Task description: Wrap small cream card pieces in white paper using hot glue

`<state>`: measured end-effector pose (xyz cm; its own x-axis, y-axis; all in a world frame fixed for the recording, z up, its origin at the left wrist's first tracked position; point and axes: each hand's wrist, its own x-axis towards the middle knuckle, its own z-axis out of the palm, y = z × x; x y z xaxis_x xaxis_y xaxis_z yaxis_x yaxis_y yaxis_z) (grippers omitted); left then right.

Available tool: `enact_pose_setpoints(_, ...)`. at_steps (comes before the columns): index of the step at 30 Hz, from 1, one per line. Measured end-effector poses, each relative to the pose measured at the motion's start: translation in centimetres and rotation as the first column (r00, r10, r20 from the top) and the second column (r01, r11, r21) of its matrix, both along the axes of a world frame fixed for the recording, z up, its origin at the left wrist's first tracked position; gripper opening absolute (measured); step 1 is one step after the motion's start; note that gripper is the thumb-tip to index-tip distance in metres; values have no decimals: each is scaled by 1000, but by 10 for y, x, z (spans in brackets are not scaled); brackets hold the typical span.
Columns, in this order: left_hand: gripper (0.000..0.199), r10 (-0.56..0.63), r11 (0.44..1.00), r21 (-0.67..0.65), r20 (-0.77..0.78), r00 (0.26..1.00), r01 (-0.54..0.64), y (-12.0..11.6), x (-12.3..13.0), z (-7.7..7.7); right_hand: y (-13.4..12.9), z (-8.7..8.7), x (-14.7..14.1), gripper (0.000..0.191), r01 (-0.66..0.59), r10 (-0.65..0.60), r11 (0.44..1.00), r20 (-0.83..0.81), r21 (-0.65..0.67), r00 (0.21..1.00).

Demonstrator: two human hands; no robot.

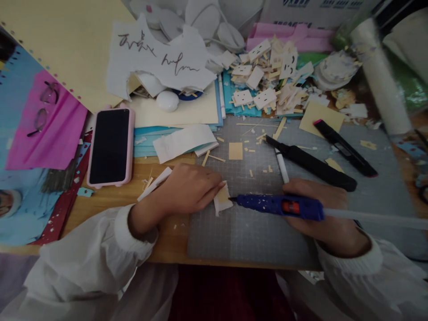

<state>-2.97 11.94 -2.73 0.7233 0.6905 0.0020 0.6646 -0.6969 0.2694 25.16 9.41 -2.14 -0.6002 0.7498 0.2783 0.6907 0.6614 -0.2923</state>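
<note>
My right hand [314, 205] grips a blue hot glue gun [274, 206] with a red switch and a long clear glue stick running out of its back. Its dark nozzle tip touches or hovers just over a small cream paper piece [223, 199] with a white ragged edge. My left hand [187, 187] is closed, its fingertips pinching the left edge of that piece on the grey cutting mat [240, 240]. Just beyond lies a small tan paper square [236, 151], with thin paper strips scattered around it.
A black cutter [310, 162], a black-and-pink knife [346, 149] and a white pen [281, 165] lie on the mat. Behind them is a pile of small paper figures with drawn faces [265, 98]. A pink-cased phone [109, 147] and glasses [42, 118] are at left.
</note>
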Motion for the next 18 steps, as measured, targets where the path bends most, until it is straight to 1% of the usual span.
enact_pose_setpoints(7, 38, 3, 999, -40, 10, 1000, -2, 0, 0, 1, 1, 1, 0, 4, 52, -51, 999, -79, 7, 996)
enact_pose_setpoints(10, 38, 8, 998, -64, 18, 1000, -7, -1, 1, 2, 1, 0, 2, 9, 23, -23, 1000, -51, -6, 998)
enact_pose_setpoints(12, 37, 13, 997, -76, 29, 999, -11, 0, 0, 2, 1, -2, 5, 9, 4, -5, 1000, -67, -18, 998)
enact_pose_setpoints(13, 37, 14, 996, -86, 41, 999, -10, 0, 0, 2, 1, -3, 8, 10, 31, -33, 999, -79, -29, 996)
enact_pose_setpoints(15, 38, 20, 993, -122, 91, 996, -9, 1, -2, 2, 1, -5, 16, 17, 156, -159, 987, -119, -33, 980)
enact_pose_setpoints(17, 38, 66, 984, -176, 190, 980, -32, 1, -5, 1, -2, -5, 26, 23, 313, -306, 950, -176, 9, 936)
enact_pose_setpoints(18, 38, 107, 976, -211, 259, 960, -52, 1, -6, 1, -4, -6, 33, 23, 402, -380, 914, -232, 58, 895)
